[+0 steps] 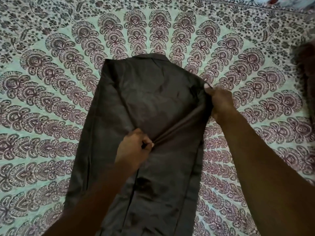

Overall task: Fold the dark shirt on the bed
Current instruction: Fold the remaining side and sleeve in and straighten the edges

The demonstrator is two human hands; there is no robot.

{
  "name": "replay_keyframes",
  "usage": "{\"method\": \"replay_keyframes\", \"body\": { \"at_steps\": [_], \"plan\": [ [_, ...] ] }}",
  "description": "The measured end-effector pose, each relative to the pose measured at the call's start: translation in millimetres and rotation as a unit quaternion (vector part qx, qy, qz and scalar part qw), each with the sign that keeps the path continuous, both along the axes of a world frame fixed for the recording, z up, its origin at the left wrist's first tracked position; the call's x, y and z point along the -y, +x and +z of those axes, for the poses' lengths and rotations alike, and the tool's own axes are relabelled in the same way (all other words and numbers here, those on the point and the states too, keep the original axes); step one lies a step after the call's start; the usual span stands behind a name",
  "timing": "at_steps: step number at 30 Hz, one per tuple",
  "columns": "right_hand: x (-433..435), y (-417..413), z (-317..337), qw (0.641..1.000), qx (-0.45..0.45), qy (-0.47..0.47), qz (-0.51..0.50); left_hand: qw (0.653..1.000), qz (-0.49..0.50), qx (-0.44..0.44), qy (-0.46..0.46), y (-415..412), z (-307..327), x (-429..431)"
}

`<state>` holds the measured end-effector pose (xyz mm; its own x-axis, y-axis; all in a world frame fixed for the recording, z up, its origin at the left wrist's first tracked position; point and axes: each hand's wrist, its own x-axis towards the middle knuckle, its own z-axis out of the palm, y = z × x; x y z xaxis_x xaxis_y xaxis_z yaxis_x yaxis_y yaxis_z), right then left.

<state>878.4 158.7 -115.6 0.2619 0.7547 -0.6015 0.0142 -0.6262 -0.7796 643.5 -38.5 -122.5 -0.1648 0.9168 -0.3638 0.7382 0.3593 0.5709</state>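
**Dark shirt held taut on the bed**

We see the dark shirt (150, 92) lying lengthwise on the bed's patterned sheet (51, 99), with its collar (150, 57) at the far end and its sides turned in to make a long narrow strip. The cloth is plain dark brown, faintly glossy and creased. The left hand (134, 149) pinches a fold at mid-shirt with curled fingers. The right hand (221, 104) grips the right edge near the shoulder. A tight ridge runs between them.

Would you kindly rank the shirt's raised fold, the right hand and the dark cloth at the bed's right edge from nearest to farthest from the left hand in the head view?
1. Raised fold, gripped by the left hand itself.
2. Right hand, at the right edge of the dark shirt.
3. Dark cloth, far right on the bed.
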Motion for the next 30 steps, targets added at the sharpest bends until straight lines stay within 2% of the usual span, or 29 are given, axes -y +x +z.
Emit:
{"method": "replay_keyframes", "body": {
  "at_steps": [2,5,8,10,12,16,22,27,30],
  "plan": [
    [-7.0,0.0,1.5,0.999,-0.015,0.013,0.035,1.0,-0.003,-0.003,-0.008,0.3,2.7,-1.5],
    [-17.1,3.3,-0.6,0.992,-0.123,0.02,0.0,1.0,-0.011,-0.005,-0.017,-0.5,3.7,-1.8],
    [-20.3,5.1,-6.4,0.991,-0.127,0.019,-0.027,1.0,-0.006,-0.001,-0.016,0.3,7.6,-1.2],
    [-15.9,2.2,-5.9,0.996,-0.089,0.012,-0.002,1.0,0.006,-0.008,-0.027,0.9,9.5,-0.7],
    [-14.7,-0.4,-9.4,0.999,-0.015,0.018,0.034,0.999,0.015,-0.011,-0.05,1.1,10.6,0.1],
    [-19.3,-3.1,-10.9,0.985,0.125,0.063,0.102,0.995,0.034,-0.006,-0.099,4.7,13.2,2.8],
    [-23.2,0.5,-16.9,0.985,0.115,0.081,0.097,0.992,0.071,-0.026,-0.097,11.3,14.8,4.2],
    [-18.6,6.9,-21.7,0.99,0.099,0.094,0.041,0.99,0.119,0.034,-0.062,12.5,18.7,2.7],
    [-9.1,6.9,-17.0,0.98,0.148,0.123,0.045,0.99,0.121,0.033,-0.066,11.8,16.2,2.1]
  ]
}}
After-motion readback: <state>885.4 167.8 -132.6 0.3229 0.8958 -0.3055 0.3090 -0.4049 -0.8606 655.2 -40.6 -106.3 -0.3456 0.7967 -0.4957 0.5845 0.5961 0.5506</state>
